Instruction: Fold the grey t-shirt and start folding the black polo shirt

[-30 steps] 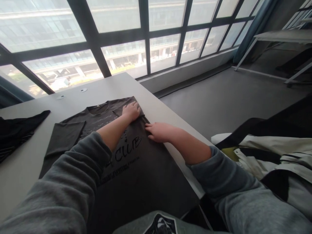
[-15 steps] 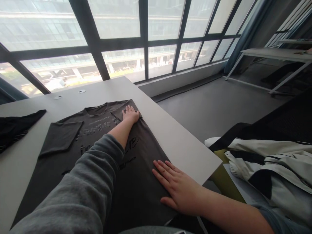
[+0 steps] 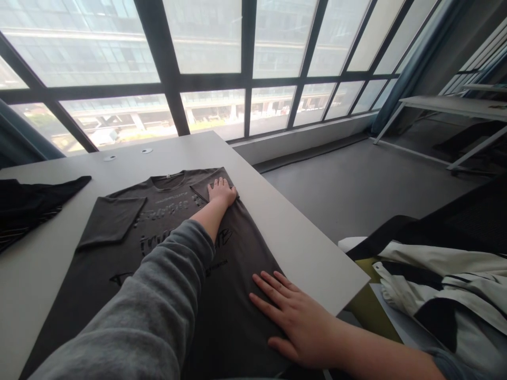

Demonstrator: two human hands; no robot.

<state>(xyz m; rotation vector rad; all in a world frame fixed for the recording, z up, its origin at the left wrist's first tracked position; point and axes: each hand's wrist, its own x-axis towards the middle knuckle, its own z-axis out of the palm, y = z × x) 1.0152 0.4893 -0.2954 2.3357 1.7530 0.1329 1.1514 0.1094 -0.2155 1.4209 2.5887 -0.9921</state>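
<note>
A big window (image 3: 206, 68) with dark bars stood behind a long white counter (image 3: 293, 237). A dark gray T-shirt (image 3: 119, 248) lay flat on the counter, its sleeves folded in over the front. A black cloth (image 3: 31, 203) sat at the far left of the counter, well apart from the shirt. The left hand (image 3: 222, 191) lay open and flat on the shirt's folded top corner, holding nothing. The right hand (image 3: 295, 316) pressed flat near the bottom edge, fingers spread, gripping nothing.
</note>
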